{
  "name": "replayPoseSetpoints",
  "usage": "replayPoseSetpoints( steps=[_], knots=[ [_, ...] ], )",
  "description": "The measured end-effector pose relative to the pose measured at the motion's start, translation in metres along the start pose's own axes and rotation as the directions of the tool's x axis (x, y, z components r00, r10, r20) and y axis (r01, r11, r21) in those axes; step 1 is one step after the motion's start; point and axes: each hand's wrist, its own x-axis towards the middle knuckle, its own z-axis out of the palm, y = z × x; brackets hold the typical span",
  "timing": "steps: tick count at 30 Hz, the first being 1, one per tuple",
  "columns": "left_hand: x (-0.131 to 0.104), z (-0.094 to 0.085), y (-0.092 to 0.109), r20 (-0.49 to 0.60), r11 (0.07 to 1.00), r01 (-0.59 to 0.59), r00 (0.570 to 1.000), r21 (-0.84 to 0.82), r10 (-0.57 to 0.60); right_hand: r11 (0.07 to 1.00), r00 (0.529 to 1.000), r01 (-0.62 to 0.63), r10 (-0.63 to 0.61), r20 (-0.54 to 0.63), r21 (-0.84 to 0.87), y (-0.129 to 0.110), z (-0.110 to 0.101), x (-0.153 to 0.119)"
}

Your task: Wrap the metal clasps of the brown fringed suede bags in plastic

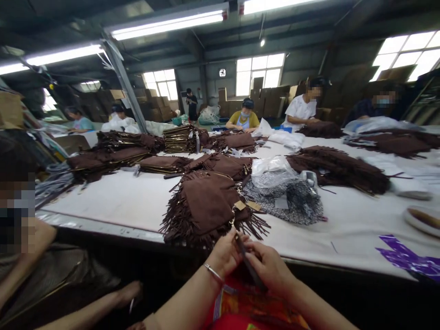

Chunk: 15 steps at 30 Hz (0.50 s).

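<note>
A brown fringed suede bag (206, 197) lies on the near edge of the table, with paper tags (253, 206) and a gold clasp (233, 223) at its right side. Just below the clasp, my left hand (225, 254) pinches the upper end of a dark brown strap (252, 270). My right hand (270, 263) is closed around the same strap lower down, close beside the left. The strap's lower end hangs over my lap. Whether the strap is fastened to the clasp is hidden by my left fingers.
Clear plastic bags (273, 172) rest on speckled fabric (292, 201) beside the fringed bag. Stacks of brown bags (180, 139) stand farther back on the white table (113, 201). A purple plastic piece (409, 256) lies at right. A co-worker's arm (120, 295) is at left; several people sit opposite.
</note>
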Motion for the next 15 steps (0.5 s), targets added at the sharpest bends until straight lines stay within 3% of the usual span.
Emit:
replayPoseSetpoints(
  steps=[2, 4, 8, 12, 15],
  knots=[
    [0.010, -0.002, 0.009, -0.057, 0.991, -0.027, 0.998, -0.132, 0.019, 0.999, 0.999, 0.040, -0.040, 0.028, 0.026, -0.002, 0.003, 0.001],
    [0.014, -0.007, 0.017, -0.089, 0.990, -0.024, 0.996, -0.141, 0.011, 0.997, 0.998, 0.063, -0.064, -0.028, -0.043, 0.005, -0.001, 0.015],
    [0.010, -0.020, 0.024, -0.067, 0.996, 0.006, 0.998, -0.090, -0.012, 0.941, 0.959, 0.165, -0.223, -0.176, -0.294, 0.030, -0.015, 0.075],
    [-0.004, -0.031, 0.030, -0.019, 0.999, 0.014, 1.000, -0.030, -0.014, 0.845, 0.938, 0.254, -0.333, -0.091, -0.471, 0.040, -0.007, 0.132],
    [-0.016, -0.040, 0.040, 0.051, 0.996, -0.040, 0.998, 0.084, 0.036, 0.828, 0.922, 0.362, -0.387, 0.030, -0.427, 0.032, 0.001, 0.152]
  ],
)
